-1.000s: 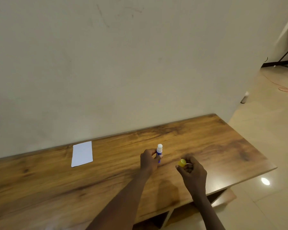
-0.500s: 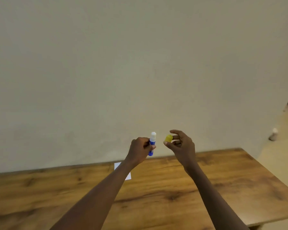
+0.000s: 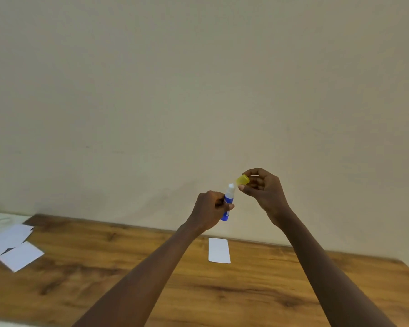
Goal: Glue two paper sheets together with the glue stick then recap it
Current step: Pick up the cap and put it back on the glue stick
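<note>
Above the table [image 3: 246,291], the left hand [image 3: 209,212] grips the near-upright glue stick [image 3: 228,201]; the right hand [image 3: 263,188] pinches the yellow cap [image 3: 243,179] just up-right of its tip.

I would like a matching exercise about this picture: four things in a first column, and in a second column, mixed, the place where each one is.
Column one:
1. glue stick
2. yellow cap
3. single white sheet
4. pile of white sheets

Column two:
a. flat on the table, between the two forearms
b. in the left hand, upright, white tip bare
c. at the table's far left end
d. in the fingertips of the right hand, just above the tip

Pairs: 1-b, 2-d, 3-a, 4-c
</note>
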Demonstrator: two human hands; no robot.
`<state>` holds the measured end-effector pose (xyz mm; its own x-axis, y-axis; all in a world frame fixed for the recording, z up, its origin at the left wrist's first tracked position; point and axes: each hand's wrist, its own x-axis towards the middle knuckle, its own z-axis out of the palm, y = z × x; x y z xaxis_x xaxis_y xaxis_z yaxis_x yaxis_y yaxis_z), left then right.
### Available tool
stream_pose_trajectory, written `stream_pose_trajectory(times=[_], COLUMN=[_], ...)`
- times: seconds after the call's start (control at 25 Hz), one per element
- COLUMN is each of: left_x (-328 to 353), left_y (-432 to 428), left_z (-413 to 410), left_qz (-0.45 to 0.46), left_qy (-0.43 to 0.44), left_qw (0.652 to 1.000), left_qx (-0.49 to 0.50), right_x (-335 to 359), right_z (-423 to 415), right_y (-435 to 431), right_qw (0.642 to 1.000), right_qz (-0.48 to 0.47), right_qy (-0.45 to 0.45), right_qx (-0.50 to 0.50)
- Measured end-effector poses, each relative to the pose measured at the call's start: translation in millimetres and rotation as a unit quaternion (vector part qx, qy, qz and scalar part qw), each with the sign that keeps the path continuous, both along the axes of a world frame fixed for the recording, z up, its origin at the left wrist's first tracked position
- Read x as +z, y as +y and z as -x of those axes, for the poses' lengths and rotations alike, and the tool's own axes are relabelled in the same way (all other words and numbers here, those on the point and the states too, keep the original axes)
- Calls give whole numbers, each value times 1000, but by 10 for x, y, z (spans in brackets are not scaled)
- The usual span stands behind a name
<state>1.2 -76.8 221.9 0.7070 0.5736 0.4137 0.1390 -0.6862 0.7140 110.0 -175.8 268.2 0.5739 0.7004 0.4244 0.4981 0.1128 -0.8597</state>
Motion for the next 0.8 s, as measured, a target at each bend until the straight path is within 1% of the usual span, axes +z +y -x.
stream_pose_trajectory(times=[0.12,0.2,0.36,0.44,0.52,0.6,0.68,0.72,0.8], left_x=[81,148,276,344,428,533,634,683,769], left_y=[20,8,-107,-198,-280,-336,-366,-372,-375], left_z=[70,76,48,39,33,25,15,13,22], left_qz=[-1,0,1,24,100,176,212,222,237], left_qy=[-17,-26,-55,-94,-149,-195,-218,-227,-241], left_qw=[1000,1000,998,995,983,964,952,947,938], left_qx=[5,3,-8,-15,-24,-35,-45,-53,-75], right_x=[126,210,320,339,341,320,285,268,243], right_z=[74,89,98,114,140,170,204,222,260], right_y=[10,-17,-120,-183,-239,-268,-267,-262,-252], right_qw=[999,999,999,995,983,957,932,927,925], right_qz=[25,21,-13,-26,-47,-63,-53,-38,-4], right_qy=[-22,-23,30,76,161,274,355,371,376], right_qx=[32,34,39,61,74,65,50,45,51])
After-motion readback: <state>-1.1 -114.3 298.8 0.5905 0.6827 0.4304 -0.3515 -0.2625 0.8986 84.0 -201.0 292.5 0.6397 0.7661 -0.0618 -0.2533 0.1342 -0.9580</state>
